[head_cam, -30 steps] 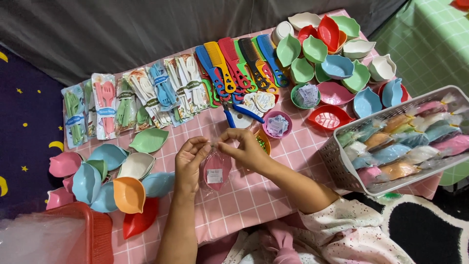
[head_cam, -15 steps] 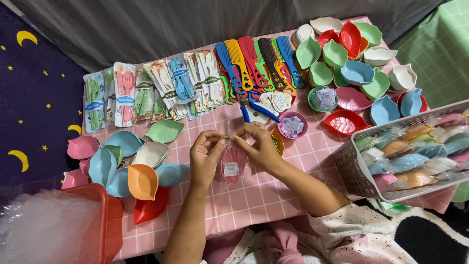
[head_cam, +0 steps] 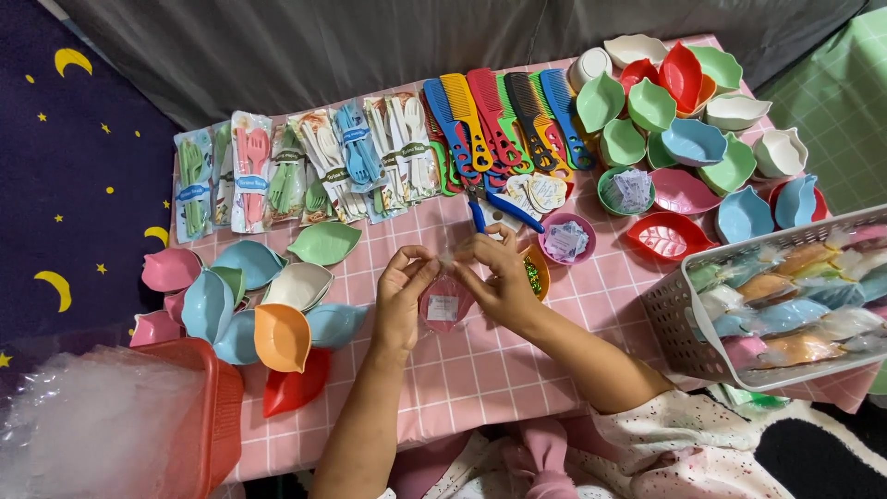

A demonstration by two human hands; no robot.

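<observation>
- Your left hand (head_cam: 403,288) and right hand (head_cam: 499,277) meet over the middle of the pink checked table (head_cam: 480,370), fingers pinched narrowly on the top edge of a small clear bag (head_cam: 445,303).
- The bag hangs between both hands, above the tablecloth, and holds a pink item with a white label; what the item is cannot be told.
- Just beyond your right hand lie blue-handled scissors (head_cam: 494,211) and a small pink bowl (head_cam: 566,238) with folded slips inside.
- A row of coloured combs (head_cam: 499,125) lies along the far edge, with packs of plastic cutlery (head_cam: 305,171) to its left.
- Leaf-shaped dishes (head_cam: 254,310) are heaped near your left forearm; more leaf-shaped bowls (head_cam: 684,120) fill the far right corner.
- A white basket (head_cam: 679,333) at the right holds wrapped dishes.
- A red basket (head_cam: 217,420) at the lower left holds clear plastic bags.
</observation>
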